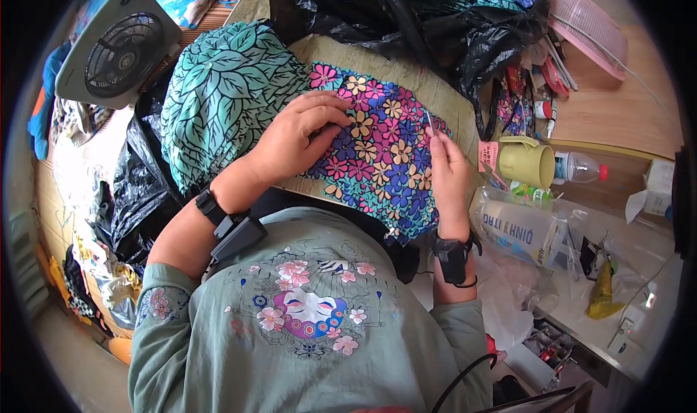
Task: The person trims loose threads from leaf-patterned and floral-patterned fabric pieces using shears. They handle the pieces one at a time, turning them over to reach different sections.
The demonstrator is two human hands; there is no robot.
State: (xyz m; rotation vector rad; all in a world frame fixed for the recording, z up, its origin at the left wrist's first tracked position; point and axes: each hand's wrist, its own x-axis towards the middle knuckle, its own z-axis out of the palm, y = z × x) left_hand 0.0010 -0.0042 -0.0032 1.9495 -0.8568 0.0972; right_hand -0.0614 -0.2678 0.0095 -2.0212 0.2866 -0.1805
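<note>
A floral cloth (388, 133) in pink, blue and orange lies spread in front of me, its lower end hanging over the near edge. My left hand (301, 133) rests on its left part, fingers loosely bent and the thumb apart from them. At the cloth's right edge, my right hand (450, 169) is closed on a thin, pointed metal tool (430, 122); its exact kind is too small to make out. Teal leaf-patterned fabric (225, 97) is heaped to the left and borders the floral piece.
Black plastic bags (435, 31) holding more fabric lie at the back. A grey fan (120, 50) stands far left. On the right are a yellow-green mug (526, 162), a plastic bottle (581, 167), a clear printed bag (526, 228) and a pink basket (588, 24).
</note>
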